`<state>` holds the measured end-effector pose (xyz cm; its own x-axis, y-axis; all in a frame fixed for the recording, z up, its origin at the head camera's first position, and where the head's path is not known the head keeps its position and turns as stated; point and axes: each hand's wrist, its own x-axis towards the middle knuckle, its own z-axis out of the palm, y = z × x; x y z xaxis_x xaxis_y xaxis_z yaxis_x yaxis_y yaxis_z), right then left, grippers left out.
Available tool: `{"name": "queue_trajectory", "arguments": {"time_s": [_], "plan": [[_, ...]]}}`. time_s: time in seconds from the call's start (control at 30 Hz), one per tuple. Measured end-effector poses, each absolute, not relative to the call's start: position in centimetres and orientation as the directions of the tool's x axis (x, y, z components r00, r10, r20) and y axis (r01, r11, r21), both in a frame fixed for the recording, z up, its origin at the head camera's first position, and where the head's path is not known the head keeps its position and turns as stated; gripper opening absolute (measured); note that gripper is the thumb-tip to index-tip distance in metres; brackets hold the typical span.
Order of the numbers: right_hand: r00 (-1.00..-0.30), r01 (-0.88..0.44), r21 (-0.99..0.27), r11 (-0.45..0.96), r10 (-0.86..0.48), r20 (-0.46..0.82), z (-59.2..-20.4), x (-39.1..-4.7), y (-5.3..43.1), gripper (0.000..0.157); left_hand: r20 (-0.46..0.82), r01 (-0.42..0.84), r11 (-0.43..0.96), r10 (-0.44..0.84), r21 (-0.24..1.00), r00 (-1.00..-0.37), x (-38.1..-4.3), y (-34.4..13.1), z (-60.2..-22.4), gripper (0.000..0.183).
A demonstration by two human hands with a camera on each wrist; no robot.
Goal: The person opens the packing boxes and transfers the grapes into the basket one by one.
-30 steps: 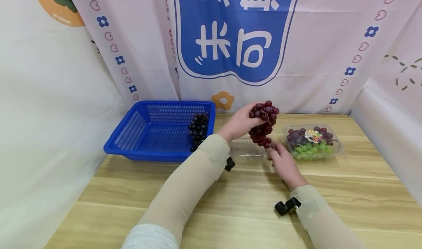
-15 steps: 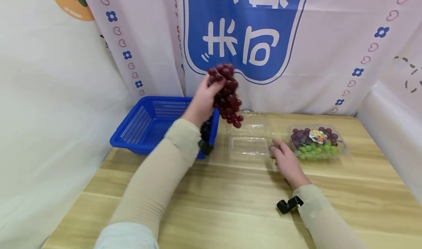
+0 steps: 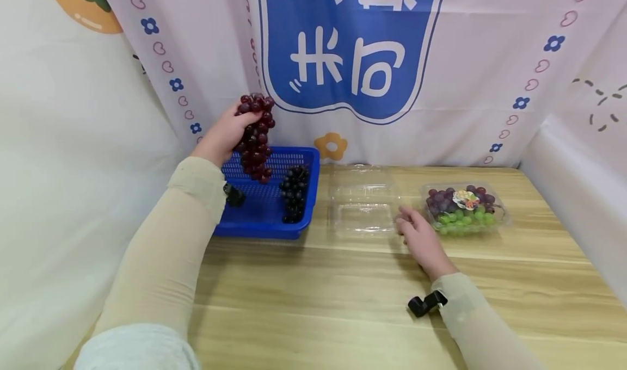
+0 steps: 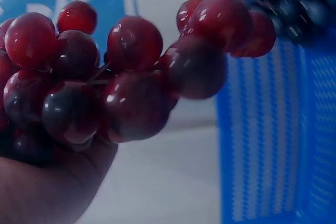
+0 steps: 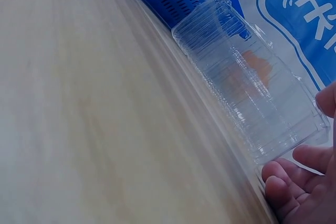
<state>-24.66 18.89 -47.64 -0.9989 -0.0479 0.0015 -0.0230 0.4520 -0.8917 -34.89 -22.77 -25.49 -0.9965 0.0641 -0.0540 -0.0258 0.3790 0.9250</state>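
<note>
My left hand (image 3: 226, 136) grips a bunch of dark red grapes (image 3: 256, 147) near its top and holds it over the blue basket. The bunch hangs down, with its lower end in front of the basket's back wall. In the left wrist view, the red grapes (image 4: 139, 106) fill the near side above the thumb. My right hand (image 3: 420, 239) rests by the right edge of an open clear plastic box (image 3: 364, 217), its fingers loosely bent. In the right wrist view, the fingers (image 5: 283, 182) lie close to the box's corner; whether they touch it I cannot tell.
The blue basket (image 3: 313, 196) stands at the back left, with a bunch of black grapes (image 3: 294, 195) on its right side. A lidded clear box (image 3: 462, 209) of purple and green grapes stands right of my right hand. A printed curtain (image 3: 455, 114) hangs behind the wooden table (image 3: 313, 304).
My left hand has carried the red grapes left, from above the clear box to above the blue basket. My right hand has stayed beside the box.
</note>
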Motion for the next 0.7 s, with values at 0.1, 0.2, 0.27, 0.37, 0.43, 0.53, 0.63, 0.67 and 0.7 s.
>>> {"name": "queue_trajectory", "arguments": {"time_s": [0.1,0.2,0.27,0.37,0.43,0.53,0.63,0.67,0.7], "plan": [[-0.999,-0.028,-0.890,0.456,-0.048,0.007,-47.6,-24.7,18.9,0.055,-0.110,-0.083,0.517,0.023,0.852,-0.994,-35.0,-23.9,-26.5,0.073],[-0.999,-0.032,-0.890,0.454,-0.054,0.009,-47.5,-24.7,18.7,0.055,-0.138,-0.103,0.611,0.010,0.785,-0.990,-35.4,-24.6,-27.7,0.075],[-0.998,-0.035,-0.893,0.449,-0.056,0.010,-47.4,-24.6,18.8,0.055,-0.156,-0.113,0.653,0.008,0.749,-0.988,-35.8,-24.8,-28.5,0.075],[-0.998,-0.040,-0.895,0.445,-0.059,0.015,-47.3,-24.6,18.7,0.055,-0.189,-0.117,0.710,0.024,0.695,-0.982,-36.4,-25.0,-29.9,0.074],[-0.998,-0.041,-0.895,0.444,-0.060,0.016,-47.3,-24.6,18.6,0.055,-0.206,-0.103,0.745,0.047,0.659,-0.977,-36.7,-25.2,-30.9,0.072],[-0.998,-0.035,-0.893,0.448,-0.060,0.009,-47.4,-24.6,18.6,0.055,-0.222,-0.080,0.787,0.075,0.612,-0.972,-37.2,-25.4,-32.3,0.071],[-0.998,-0.031,-0.892,0.450,-0.057,0.006,-47.3,-24.5,18.6,0.055,-0.247,-0.092,0.811,0.066,0.578,-0.967,-37.4,-25.5,-33.2,0.075],[-0.998,-0.031,-0.891,0.452,-0.055,0.006,-47.3,-24.5,18.6,0.055,-0.259,-0.101,0.816,0.061,0.569,-0.964,-37.5,-25.4,-33.4,0.077],[-0.999,-0.032,-0.891,0.452,-0.054,0.008,-47.3,-24.5,18.6,0.055,-0.275,-0.116,0.820,0.052,0.561,-0.960,-37.6,-25.4,-33.6,0.080]]}}
